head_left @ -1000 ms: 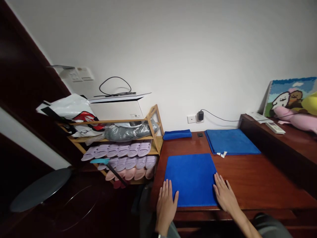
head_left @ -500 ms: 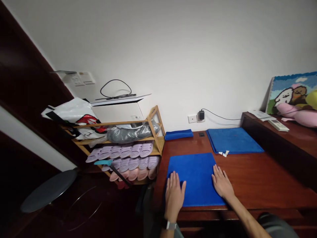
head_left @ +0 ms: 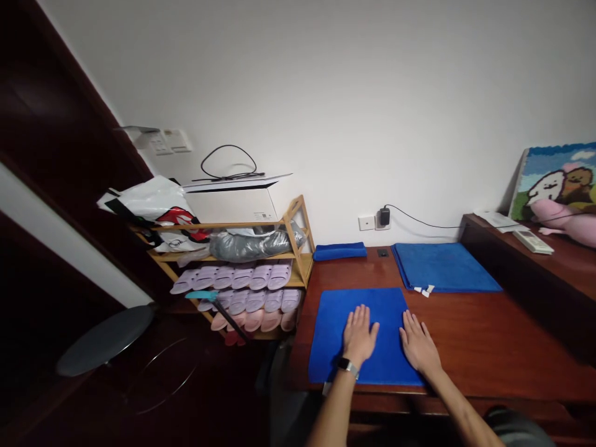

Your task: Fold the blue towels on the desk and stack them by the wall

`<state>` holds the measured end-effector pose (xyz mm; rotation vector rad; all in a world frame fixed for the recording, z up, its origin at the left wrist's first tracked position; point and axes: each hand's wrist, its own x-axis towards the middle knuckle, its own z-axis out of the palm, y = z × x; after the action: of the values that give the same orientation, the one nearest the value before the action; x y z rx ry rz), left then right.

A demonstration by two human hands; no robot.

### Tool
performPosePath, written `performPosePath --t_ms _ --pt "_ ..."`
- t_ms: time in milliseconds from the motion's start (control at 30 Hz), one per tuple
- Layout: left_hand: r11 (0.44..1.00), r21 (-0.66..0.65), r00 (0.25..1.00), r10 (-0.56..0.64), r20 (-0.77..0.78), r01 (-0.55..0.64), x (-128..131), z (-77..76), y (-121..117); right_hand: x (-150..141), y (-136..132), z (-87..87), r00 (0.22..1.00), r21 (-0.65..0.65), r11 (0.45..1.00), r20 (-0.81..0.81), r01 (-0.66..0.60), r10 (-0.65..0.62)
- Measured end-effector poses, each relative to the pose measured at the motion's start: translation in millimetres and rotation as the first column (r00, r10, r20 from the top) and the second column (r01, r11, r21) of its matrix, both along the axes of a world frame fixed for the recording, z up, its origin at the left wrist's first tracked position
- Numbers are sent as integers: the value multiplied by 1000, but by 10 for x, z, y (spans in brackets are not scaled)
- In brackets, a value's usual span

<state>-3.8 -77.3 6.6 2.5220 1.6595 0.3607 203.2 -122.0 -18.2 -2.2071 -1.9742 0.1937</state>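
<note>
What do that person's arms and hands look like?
The left hand and right hand are bare, with no gloves. No sleeves show on the left arm or right arm. The left wears a wristband, part black, part silvery grey; the right has none.

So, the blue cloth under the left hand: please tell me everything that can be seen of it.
The cloth is bright blue and roughly square, with a soft, towel-like look. It lies flat by the near edge of the brown table. What looks like a pale tag shows at its near left corner. The left hand rests flat around its middle; the right hand lies along its right edge.
</note>
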Motion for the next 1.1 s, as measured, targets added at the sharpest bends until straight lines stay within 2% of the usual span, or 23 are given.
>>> performPosePath --t_ms 100,167,233,367,600,833,900,967,1100 --pt "979 39 978 200 -65 -198 -600 -17 139 -13 4 -11 1000 3 1000 -7 15 -15" --pt "965 100 965 252 -78 -244 -873 -54 203 -17 -3 -31 1000 0 1000 -1 21 -21" --pt "960 155 966 246 -75 -233 -1001 -113 235 -18 -9 -54 1000 -11 1000 5 25 -25" --pt "955 194 968 240 -67 -224 -993 -200 240 -14 63 -30 999 -28 999 6 35 -35" --pt "954 186 964 252 -85 -234 -956 -154 224 -49 444 200 999 -93 995 7 48 -48" --pt "956 195 967 240 -85 -220 -1024 -198 246 -48 473 112 999 -48 998 -2 35 -35" --pt "955 212 970 229 -85 -207 -956 -157 245 -49 479 106 999 -50 998 -9 38 -38" --pt "959 236 981 179 -69 -159 -742 -80 231 -49 495 112 999 -60 998 -19 36 -37" --pt "975 207 996 -85 18 80 88 79 180 -24 510 124 999 -71 997 -16 30 -31"
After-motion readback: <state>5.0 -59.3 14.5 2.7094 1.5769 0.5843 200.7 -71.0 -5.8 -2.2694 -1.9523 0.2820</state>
